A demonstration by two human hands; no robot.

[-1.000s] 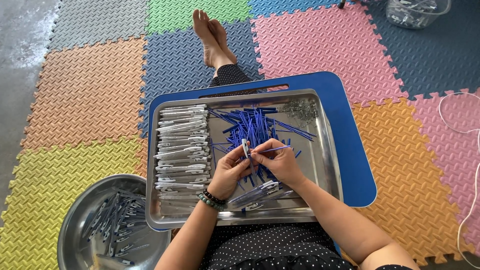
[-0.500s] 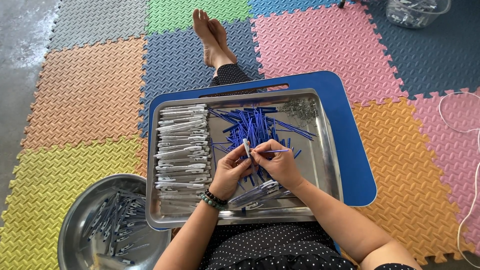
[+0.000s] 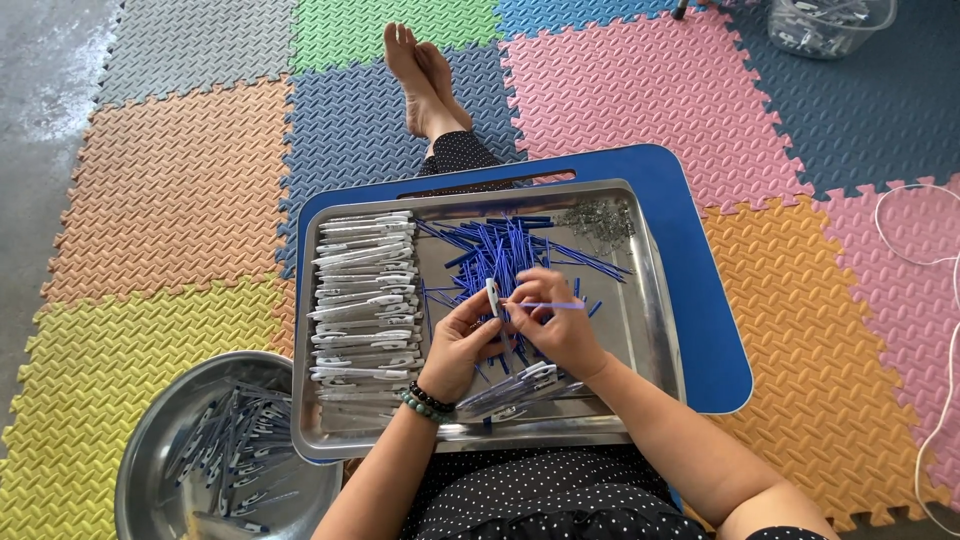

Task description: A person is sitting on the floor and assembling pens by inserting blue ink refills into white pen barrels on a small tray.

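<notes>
My left hand [image 3: 462, 345] is closed on a small white pen barrel [image 3: 492, 297], which stands almost upright between my thumb and fingers. My right hand [image 3: 560, 328] pinches a thin blue refill [image 3: 548, 305] at its near end; the refill lies level and points away to the right of my grip. The tip of the refill meets the barrel just where my two hands come together, above the middle of the metal tray [image 3: 655, 330].

Just under my hands, toward my body, some finished white and blue pens [image 3: 520, 388] lie on the tray floor. Directly beyond my fingers is a loose heap of blue refills [image 3: 510, 245], crossing each other in many directions. To the left of my left hand, white pen barrels [image 3: 365, 300] are laid in a neat stack along the tray side. Beyond the heap, at the far right corner of the tray, I see a small pile of metal springs [image 3: 598, 220].

The tray rests on a blue lap table [image 3: 710, 300] over my legs. Near my left elbow stands a round steel bowl [image 3: 150, 450] with more pens inside. All around lies a foam mat [image 3: 180, 190] in many colours.
</notes>
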